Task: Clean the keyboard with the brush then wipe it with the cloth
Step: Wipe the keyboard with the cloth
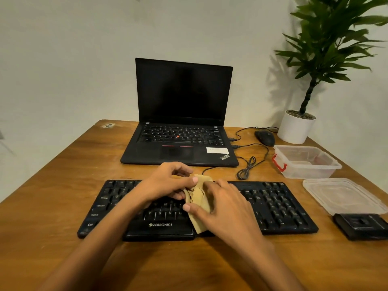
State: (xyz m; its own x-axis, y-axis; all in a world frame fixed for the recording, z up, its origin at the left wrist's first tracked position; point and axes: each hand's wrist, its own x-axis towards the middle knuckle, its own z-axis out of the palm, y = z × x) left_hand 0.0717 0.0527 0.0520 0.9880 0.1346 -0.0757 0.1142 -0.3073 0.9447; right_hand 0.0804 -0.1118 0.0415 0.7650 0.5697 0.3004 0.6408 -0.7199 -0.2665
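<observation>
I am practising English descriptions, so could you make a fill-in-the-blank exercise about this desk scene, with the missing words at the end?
1. The left hand and the right hand hold a tan ____ over the black keyboard.
2. The brand name printed on the keyboard is ____.
3. The plant stands in a ____ pot.
4. The clear container has a ____ clasp.
Missing words: cloth, ZEBRONICS, white, red.

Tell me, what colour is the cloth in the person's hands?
Tan, a light yellowish brown. The cloth shows best in the head view, held over the black keyboard.
</observation>
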